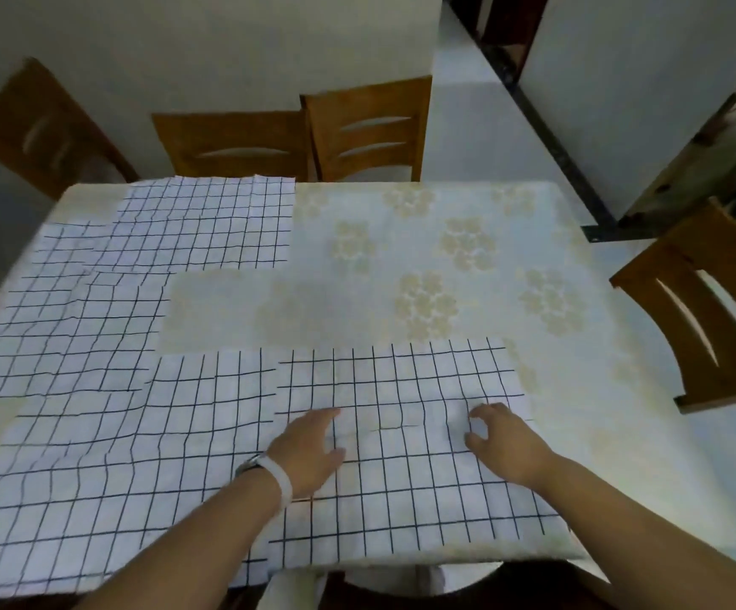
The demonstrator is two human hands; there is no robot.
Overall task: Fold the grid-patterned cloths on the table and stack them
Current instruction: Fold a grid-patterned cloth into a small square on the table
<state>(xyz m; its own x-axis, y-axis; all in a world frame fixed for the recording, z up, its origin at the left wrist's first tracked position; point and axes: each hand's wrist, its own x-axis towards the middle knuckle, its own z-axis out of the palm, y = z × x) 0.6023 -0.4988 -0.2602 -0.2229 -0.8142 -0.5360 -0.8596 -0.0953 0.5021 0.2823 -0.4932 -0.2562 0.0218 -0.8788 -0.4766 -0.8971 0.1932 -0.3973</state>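
Observation:
Several white cloths with a black grid lie flat on the table [445, 257]. The nearest cloth [401, 499] is spread at the front edge, right of centre. My left hand [309, 451] rests flat on its left part, fingers apart. My right hand [502, 438] sits on its right part with fingers curled, pinching up a small wrinkle of fabric. A larger cloth [115, 477] lies to the left, partly under the nearest one. Two more lie farther back, one at mid left [62, 328] and one at the far left [207, 222].
The table wears a cream floral cover. Wooden chairs stand around it: two at the far side [234, 143] [370, 125], one at the far left [44, 125], one at the right [709, 319]. The right half of the tabletop holds no cloths.

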